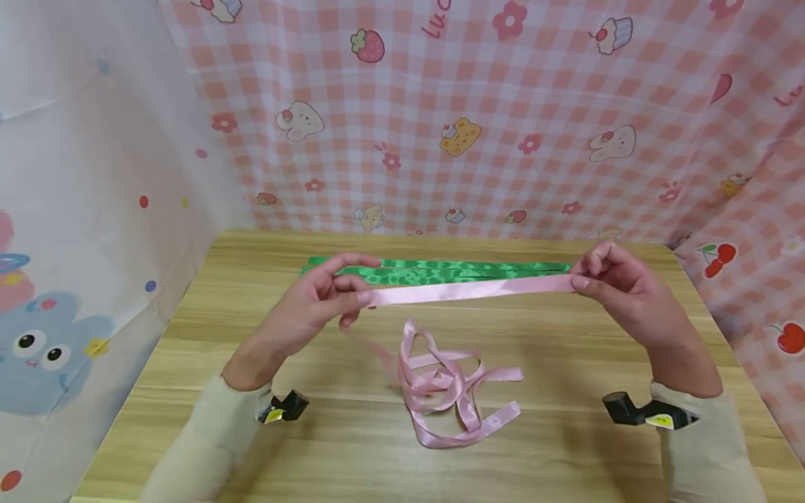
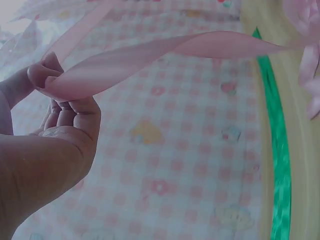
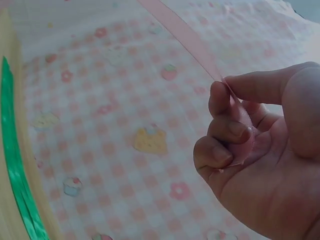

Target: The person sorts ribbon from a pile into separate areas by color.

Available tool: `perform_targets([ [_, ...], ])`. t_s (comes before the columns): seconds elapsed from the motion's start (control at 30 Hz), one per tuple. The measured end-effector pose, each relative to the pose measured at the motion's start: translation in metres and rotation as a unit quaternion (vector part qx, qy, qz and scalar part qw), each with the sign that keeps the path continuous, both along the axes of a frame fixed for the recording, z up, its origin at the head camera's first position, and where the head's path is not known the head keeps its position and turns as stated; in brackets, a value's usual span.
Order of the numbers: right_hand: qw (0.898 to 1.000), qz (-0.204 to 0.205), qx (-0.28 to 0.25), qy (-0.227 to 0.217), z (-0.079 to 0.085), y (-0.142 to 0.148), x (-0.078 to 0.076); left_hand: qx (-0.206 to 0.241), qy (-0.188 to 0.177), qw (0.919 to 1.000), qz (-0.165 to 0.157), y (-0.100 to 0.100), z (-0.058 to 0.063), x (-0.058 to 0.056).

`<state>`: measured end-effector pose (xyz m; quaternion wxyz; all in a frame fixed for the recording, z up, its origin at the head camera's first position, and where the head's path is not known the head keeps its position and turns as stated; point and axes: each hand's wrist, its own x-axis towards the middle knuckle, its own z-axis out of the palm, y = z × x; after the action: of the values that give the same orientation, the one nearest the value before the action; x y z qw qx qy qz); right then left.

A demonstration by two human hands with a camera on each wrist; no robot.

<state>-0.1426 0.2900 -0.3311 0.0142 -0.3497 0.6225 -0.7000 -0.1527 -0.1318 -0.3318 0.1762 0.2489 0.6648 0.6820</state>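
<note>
A length of pink satin ribbon (image 1: pixel 468 290) stretches nearly straight between my two hands, above the table. My left hand (image 1: pixel 314 297) pinches it between thumb and fingers, and from there the ribbon hangs down towards a loose tangle (image 1: pixel 440 391) of the same pink ribbon. At the other side my right hand (image 1: pixel 619 290) pinches the ribbon between thumb and index finger. In the right wrist view the short ribbon end (image 3: pixel 244 135) tucks into the palm under the curled fingers. Behind the taut ribbon lie flat green ribbon strips (image 1: pixel 434 264), partly covered by the left fingers.
The wooden table (image 1: pixel 553 447) carries the pink tangle near its middle and the green strips along its far side. A pink checked curtain (image 1: pixel 415 91) hangs right behind the back edge. White printed cloth (image 1: pixel 94 175) hangs at the left.
</note>
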Motion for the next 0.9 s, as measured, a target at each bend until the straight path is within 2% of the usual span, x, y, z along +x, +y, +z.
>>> perform_targets([
  [0.1,0.998,0.016,-0.053,0.002,-0.001,0.013,-0.001,-0.018,0.002,0.9998,0.010,-0.014,0.002,0.000],
  [0.27,0.996,0.003,-0.084,-0.006,-0.008,0.034,-0.002,-0.044,0.019,0.9988,0.006,-0.040,-0.004,-0.006],
  [0.37,0.997,-0.015,-0.081,-0.013,-0.015,0.048,-0.002,-0.049,0.022,0.9985,-0.010,-0.060,-0.013,-0.013],
  [0.47,0.998,-0.029,-0.052,-0.024,-0.024,0.062,-0.004,-0.056,0.006,0.9981,-0.026,-0.082,-0.023,-0.020],
  [0.53,0.998,-0.047,-0.024,-0.033,-0.031,0.072,-0.005,-0.070,-0.002,0.9973,-0.023,-0.096,-0.032,-0.026],
  [0.7,0.993,-0.093,0.024,-0.075,-0.050,0.092,-0.009,-0.127,-0.019,0.9911,0.038,-0.125,-0.053,-0.037],
  [0.9,0.980,-0.141,0.062,-0.128,-0.080,0.112,-0.017,-0.138,-0.062,0.9838,0.097,-0.146,-0.075,-0.047],
])
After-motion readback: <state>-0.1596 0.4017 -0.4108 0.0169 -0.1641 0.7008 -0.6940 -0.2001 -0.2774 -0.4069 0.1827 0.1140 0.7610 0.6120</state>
